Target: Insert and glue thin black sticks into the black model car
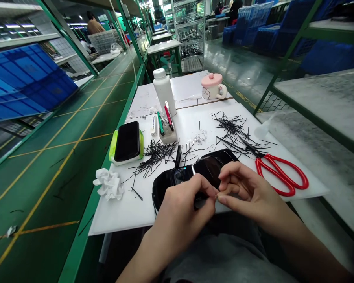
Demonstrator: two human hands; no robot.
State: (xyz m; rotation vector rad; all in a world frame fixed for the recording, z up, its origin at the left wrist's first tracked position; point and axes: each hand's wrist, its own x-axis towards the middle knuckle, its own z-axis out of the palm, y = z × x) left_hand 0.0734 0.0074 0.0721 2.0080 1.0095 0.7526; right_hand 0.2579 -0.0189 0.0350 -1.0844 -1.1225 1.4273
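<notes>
My left hand (pixel 179 214) and my right hand (pixel 247 192) meet at the near edge of a white table (pixel 120 214). Both pinch their fingertips together on something too small to make out. Under them lies a glossy black curved part (pixel 206 167) that looks like goggles or a visor. My left fingers rest against it. Piles of thin black strips lie just beyond, one pile (pixel 156 155) to the left and another (pixel 233 125) to the right.
Red-handled scissors (pixel 279 169) lie right of my hands. A phone on a green-edged case (pixel 126 142), a pen holder (pixel 166 127), a white bottle (pixel 164 90), a pink lidded mug (pixel 212 86) and crumpled tissue (pixel 108 184) surround them. A green conveyor (pixel 61 149) runs left. People stand far off.
</notes>
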